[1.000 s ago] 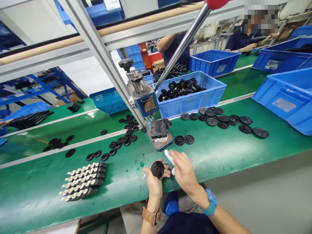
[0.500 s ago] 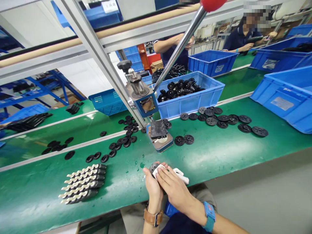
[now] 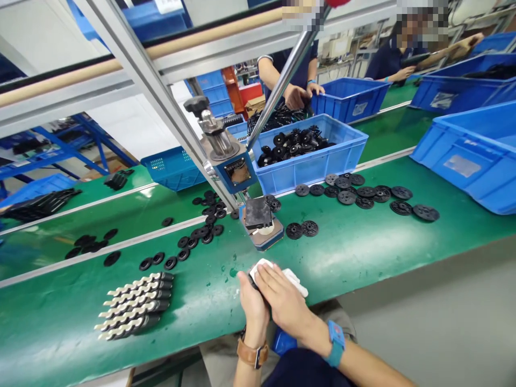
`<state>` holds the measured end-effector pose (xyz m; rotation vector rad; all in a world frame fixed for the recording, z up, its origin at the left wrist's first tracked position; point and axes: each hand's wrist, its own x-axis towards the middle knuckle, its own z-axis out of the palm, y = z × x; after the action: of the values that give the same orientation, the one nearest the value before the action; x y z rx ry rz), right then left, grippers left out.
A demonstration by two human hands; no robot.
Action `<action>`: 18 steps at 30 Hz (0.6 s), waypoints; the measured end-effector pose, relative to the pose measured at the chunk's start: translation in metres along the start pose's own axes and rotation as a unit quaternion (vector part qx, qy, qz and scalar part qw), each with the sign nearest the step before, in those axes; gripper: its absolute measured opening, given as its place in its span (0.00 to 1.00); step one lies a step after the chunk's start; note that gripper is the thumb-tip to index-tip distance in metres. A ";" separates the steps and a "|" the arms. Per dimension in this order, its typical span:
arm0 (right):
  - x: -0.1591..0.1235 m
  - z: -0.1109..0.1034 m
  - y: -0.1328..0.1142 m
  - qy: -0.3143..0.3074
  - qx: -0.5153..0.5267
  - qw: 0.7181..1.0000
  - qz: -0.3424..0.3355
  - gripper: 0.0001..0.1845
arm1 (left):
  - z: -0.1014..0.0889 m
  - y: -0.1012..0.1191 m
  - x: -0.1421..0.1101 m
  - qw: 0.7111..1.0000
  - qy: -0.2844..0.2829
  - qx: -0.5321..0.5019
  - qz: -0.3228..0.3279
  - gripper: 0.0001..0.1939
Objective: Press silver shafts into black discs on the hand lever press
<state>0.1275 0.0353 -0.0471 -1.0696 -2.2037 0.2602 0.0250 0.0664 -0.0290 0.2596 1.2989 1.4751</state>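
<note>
At the front of the green bench, my left hand [image 3: 253,307] cups a black round plastic disc [image 3: 252,280], of which just a dark edge shows. My right hand [image 3: 284,302] lies over it, fingers together, pressing a white cloth [image 3: 263,263] onto the disc. More white cloth [image 3: 296,282] sticks out beyond the right hand's far side. Ahead of both hands stands a hand press [image 3: 234,172] with a black block [image 3: 258,213] on its base. Two ribbed black discs [image 3: 310,228] lie to the right of that base.
Many black discs [image 3: 346,197] lie right of the press, smaller ones [image 3: 183,254] to its left. Stacked black-and-cream parts [image 3: 135,309] sit at left. Behind the press is a blue bin [image 3: 314,169] of black parts. Co-workers [image 3: 296,91] stand across the bench.
My right hand and the cloth have slid up and left over the disc, covering its face. A co-worker's hands have come down to the black parts and a bin behind. The view has shifted slightly.
</note>
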 end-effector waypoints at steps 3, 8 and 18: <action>-0.003 0.003 0.001 0.000 0.015 1.000 -0.024 0.36 | 0.003 0.003 -0.001 0.997 -0.017 -0.018 -0.067 0.32; -0.006 0.000 0.005 -0.017 0.006 1.000 0.000 0.37 | 0.009 0.006 -0.005 0.998 0.021 -0.040 -0.038 0.25; -0.009 -0.003 0.012 -0.016 0.006 1.000 -0.007 0.35 | 0.012 0.008 -0.001 0.997 0.007 -0.034 -0.072 0.24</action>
<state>0.1412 0.0356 -0.0541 -1.0493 -2.2343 0.2840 0.0299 0.0745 -0.0177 0.1083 1.2506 1.3965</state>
